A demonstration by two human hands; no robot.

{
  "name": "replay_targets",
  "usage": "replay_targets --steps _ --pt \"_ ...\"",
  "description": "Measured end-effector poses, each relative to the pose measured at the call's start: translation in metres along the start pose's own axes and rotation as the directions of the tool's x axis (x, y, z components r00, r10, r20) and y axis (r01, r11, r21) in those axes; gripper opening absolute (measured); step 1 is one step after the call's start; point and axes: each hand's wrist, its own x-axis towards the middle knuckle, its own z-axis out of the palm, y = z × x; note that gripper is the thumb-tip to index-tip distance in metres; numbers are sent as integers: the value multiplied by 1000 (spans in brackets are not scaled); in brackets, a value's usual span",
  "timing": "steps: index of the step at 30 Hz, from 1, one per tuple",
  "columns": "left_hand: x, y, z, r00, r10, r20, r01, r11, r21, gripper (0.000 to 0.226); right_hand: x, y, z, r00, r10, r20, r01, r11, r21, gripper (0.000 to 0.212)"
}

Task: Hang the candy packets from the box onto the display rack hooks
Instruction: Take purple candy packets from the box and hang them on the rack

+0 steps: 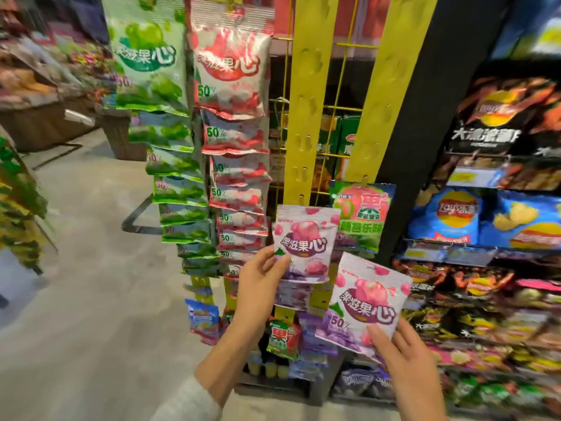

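The left hand (262, 281) pinches the lower left corner of a purple candy packet (305, 243), holding it up against the middle yellow strip (306, 101) of the display rack, its top edge just below a hook (301, 198) near the strip's lower end. Whether the packet's hole is already over that hook cannot be told. The right hand (400, 350) grasps a second purple packet (365, 302) by its bottom edge, thumb across the front, tilted and held clear of the rack, lower and to the right. The step in hand looks like hanging the first packet on the middle strip, with the second waiting. To the left, the columns of green packets (170, 165) and red packets (236, 165) are already full; the right yellow strip (385, 95) carries only one green-and-pink packet (359, 214) near its lower end. The box is not in view. Next, the left hand likely needs to seat the hole on the hook and let go, then the right hand lifts its packet to the next free hook above.
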Motion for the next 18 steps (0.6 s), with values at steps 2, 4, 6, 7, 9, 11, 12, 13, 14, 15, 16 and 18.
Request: replay_targets --steps 2,4,6,7,9,11,12,13,14,15,16,18 --pt "11 14 4 1000 16 4 -15 1000 -15 63 -8 2 0 999 7 -48 -6 999 32 23" --pt "22 24 8 999 39 -7 -40 999 -36 64 -13 3 0 997 25 -67 -21 998 60 23" --pt "31 27 13 998 52 -45 -53 998 -20 62 -16 5 -1 996 28 -84 -23 998 64 23" --pt "34 25 14 997 45 -66 -46 999 -6 61 -16 6 -2 995 27 -91 -21 998 61 23" --pt "33 17 16 995 29 -98 -28 999 16 58 -17 8 -3 995 19 -99 -15 999 43 22" --pt "30 8 17 992 3 -123 2 999 41 55 -16 9 -2 995 12 -95 -9 1000 28 23" --pt "29 3 16 991 -10 -133 17 998 57 54 -15 10 -2 996 11 -91 -9 1000 26 23" --pt "29 0 16 990 -14 -143 25 997 72 54 -13 11 -1 996 10 -86 -8 1000 23 23" --pt "29 -3 15 988 -8 -151 22 996 86 53 -12 11 -1 997 10 -81 -9 1000 19 24" --pt "30 -5 15 987 5 -162 13 994 107 51 -10 11 0 997 10 -74 -9 1000 21 24" --pt "30 -6 14 985 23 -173 0 991 136 50 -8 10 1 998 13 -67 -11 1000 26 25" --pt "27 -7 13 980 62 -187 -28 983 182 47 -5 7 3 999 11 -51 -9 999 34 26"
